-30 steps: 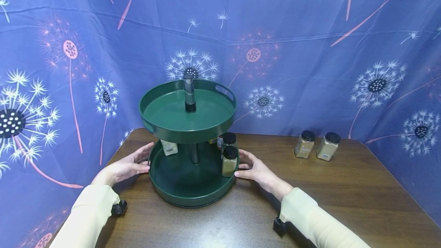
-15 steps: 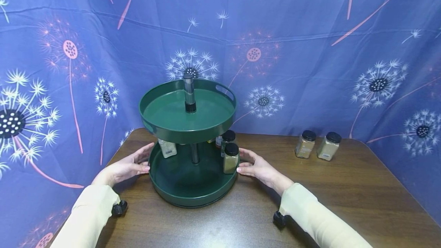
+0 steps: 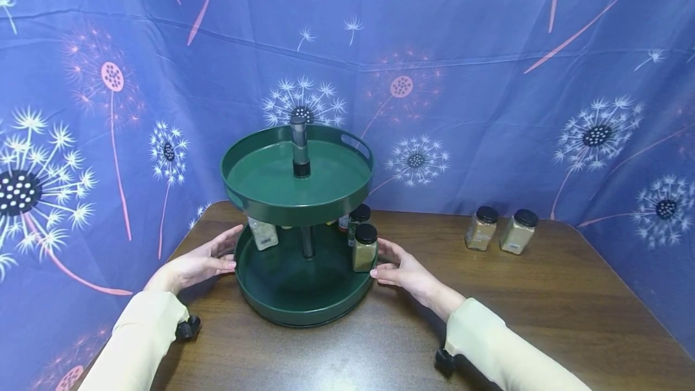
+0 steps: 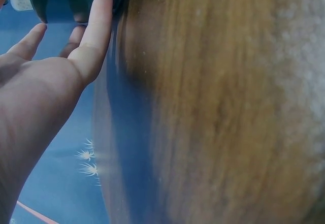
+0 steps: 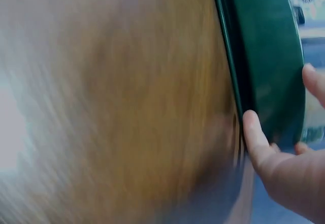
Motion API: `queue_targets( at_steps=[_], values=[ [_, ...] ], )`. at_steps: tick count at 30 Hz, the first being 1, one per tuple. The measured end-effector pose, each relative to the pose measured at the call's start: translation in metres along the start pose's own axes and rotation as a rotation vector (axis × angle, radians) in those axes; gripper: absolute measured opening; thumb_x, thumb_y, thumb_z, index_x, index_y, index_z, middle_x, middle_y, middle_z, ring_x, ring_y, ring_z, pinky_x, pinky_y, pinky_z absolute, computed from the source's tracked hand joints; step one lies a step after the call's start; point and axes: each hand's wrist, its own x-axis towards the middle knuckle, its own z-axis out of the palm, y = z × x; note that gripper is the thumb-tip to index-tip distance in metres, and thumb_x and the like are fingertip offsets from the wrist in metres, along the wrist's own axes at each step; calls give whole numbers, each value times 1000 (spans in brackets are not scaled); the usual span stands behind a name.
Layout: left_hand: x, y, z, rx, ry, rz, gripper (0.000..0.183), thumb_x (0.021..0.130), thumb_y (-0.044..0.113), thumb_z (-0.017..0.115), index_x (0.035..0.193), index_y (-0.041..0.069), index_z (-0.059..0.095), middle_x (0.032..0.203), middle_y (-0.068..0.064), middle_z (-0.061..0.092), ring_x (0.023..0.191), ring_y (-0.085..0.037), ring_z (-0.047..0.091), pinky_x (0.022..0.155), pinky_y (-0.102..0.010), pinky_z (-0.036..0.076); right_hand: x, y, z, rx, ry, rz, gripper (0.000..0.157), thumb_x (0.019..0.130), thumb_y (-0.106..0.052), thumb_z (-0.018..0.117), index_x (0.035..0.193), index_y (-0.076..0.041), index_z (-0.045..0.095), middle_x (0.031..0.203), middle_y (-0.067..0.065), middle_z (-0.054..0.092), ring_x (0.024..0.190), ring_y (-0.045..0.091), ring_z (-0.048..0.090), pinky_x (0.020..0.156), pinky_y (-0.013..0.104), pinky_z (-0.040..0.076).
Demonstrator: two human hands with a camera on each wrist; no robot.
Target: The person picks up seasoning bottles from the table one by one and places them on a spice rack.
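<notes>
A green two-tier turntable stands on the table; its upper tray [image 3: 298, 183] bears nothing, and a metal post [image 3: 300, 146] rises through it. On the lower tray [image 3: 304, 312], a black-lidded spice jar [image 3: 365, 250] stands at the right, with another jar [image 3: 359, 216] behind it. A pale spice jar [image 3: 263, 235] sits at the back left, its top hidden by the upper tray. My left hand [image 3: 198, 263] touches the lower tray's left side with relaxed fingers. Against its right side rest the fingertips of my right hand [image 3: 404, 273], close to the front jar.
Two black-lidded spice jars [image 3: 481, 229] [image 3: 519, 232] stand apart from the turntable at the table's back right. A blue dandelion-print cloth [image 3: 461, 107] hangs right behind the wooden table [image 3: 543, 312] and along both sides.
The lower tray has turned slightly: its right-hand jars have shifted back and the pale jar a little left. My right hand moved back, then forward again; the left stays in place.
</notes>
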Motion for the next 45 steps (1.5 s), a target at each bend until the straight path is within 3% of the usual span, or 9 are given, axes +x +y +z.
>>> queue_targets(
  at_steps=[7, 12, 16, 26, 35, 45],
  values=[
    [2, 0, -2, 9, 6, 3, 88, 91, -4, 53, 152, 14, -9, 152, -26, -13, 127, -15, 41, 95, -25, 44, -11, -1, 18, 34, 77, 15, 86, 81, -5, 72, 149, -10, 19, 143, 25, 30, 98, 21, 58, 86, 41, 52],
    [3, 0, -1, 42, 25, 0, 88, 91, -4, 54, 152, 13, -7, 153, -26, -12, 138, -41, 16, 95, -25, 44, -13, 0, 25, 56, 109, 19, 90, 79, -3, 74, 150, -11, 18, 143, 24, 29, 96, 20, 59, 82, 35, 53],
    [3, -1, -1, 40, 24, 0, 89, 91, -4, 54, 152, 13, -8, 153, -26, -14, 138, -50, 0, 94, -24, 44, -11, 1, 23, 48, 117, 8, 90, 78, -3, 74, 149, -10, 19, 141, 25, 31, 96, 20, 59, 79, 31, 53],
    [3, -1, -2, 34, 32, -10, 88, 91, -3, 54, 152, 14, -7, 153, -25, -13, 138, -50, 1, 94, -24, 44, -2, -2, 11, 25, 24, 30, 89, 82, -4, 71, 151, -12, 15, 147, 27, 26, 94, 18, 59, 88, 41, 51],
    [4, -3, -1, 23, 19, 2, 90, 91, -3, 55, 152, 14, -9, 153, -26, -14, 137, -51, -3, 95, -24, 43, 4, -3, 1, 4, 15, 30, 82, 83, -4, 69, 150, -11, 21, 146, 22, 28, 103, 23, 55, 91, 41, 49],
    [4, -2, -1, 30, 44, -40, 94, 91, -2, 56, 150, 12, -16, 152, -24, -20, 138, -51, -10, 92, -21, 42, 9, -7, -3, 50, 61, 31, 70, 87, 1, 61, 147, -3, 25, 146, 26, 30, 108, 24, 58, 95, 45, 45]
  ],
)
